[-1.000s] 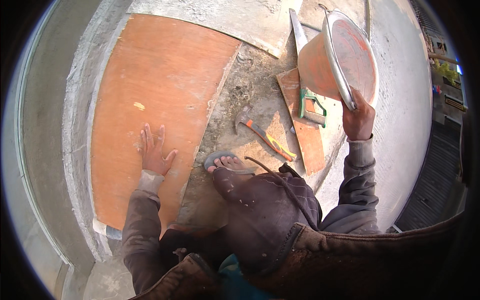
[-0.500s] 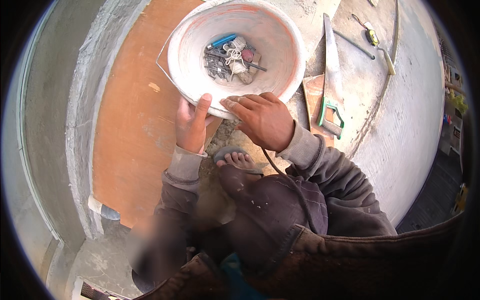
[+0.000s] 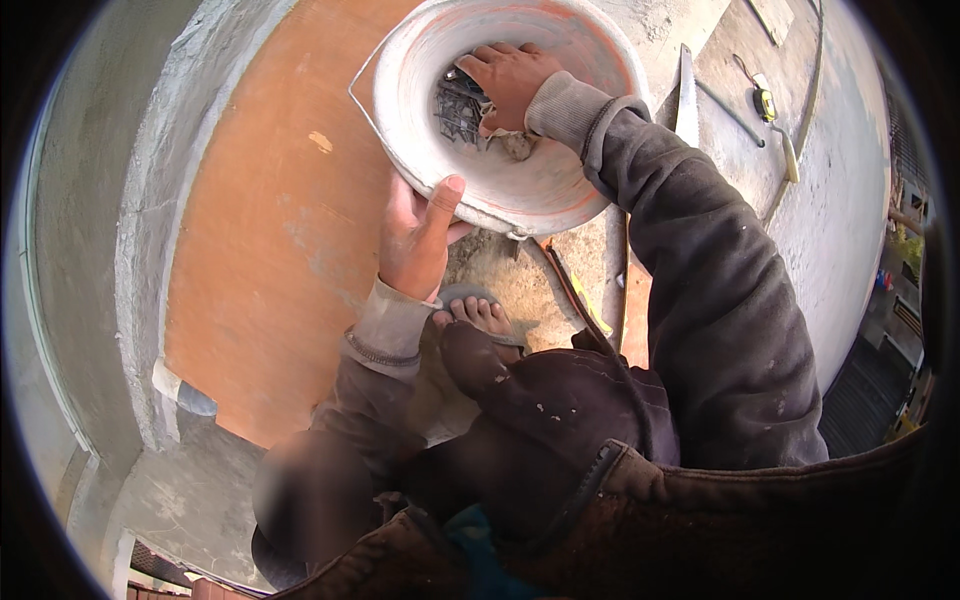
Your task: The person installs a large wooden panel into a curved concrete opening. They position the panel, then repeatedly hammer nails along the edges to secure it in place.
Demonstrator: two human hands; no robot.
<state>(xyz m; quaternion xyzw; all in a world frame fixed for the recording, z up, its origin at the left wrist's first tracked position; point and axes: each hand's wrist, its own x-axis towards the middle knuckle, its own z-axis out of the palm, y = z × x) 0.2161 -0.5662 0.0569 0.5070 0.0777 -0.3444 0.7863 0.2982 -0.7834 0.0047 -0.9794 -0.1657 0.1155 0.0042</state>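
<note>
A whitish bucket point(image 3: 393, 120) with a thin wire handle is tilted toward me, its mouth showing. My left hand point(image 3: 418, 232) grips its near-left rim, thumb on top and fingers underneath. Inside the bucket is my right hand point(image 3: 515, 82), fingers and thumb apart over the contents at the bottom. Grey nails point(image 3: 457, 115) lie beside its fingertips, and a stone-like lump point(image 3: 517, 146) sits below its wrist. The string and blue object seen earlier are largely covered by this hand.
An orange-brown board point(image 3: 265, 220) lies to the left, beside a rough concrete ledge point(image 3: 150, 230). At right are a handsaw blade point(image 3: 687, 105), partly behind my sleeve, a thin rod point(image 3: 732, 115) and a tape measure point(image 3: 765, 104). My sandaled foot point(image 3: 485, 318) stands below the bucket.
My right hand has left the near rim and reached down into the bucket. Bucket and left hand appear slightly farther right. My right sleeve now covers the saw's green handle.
</note>
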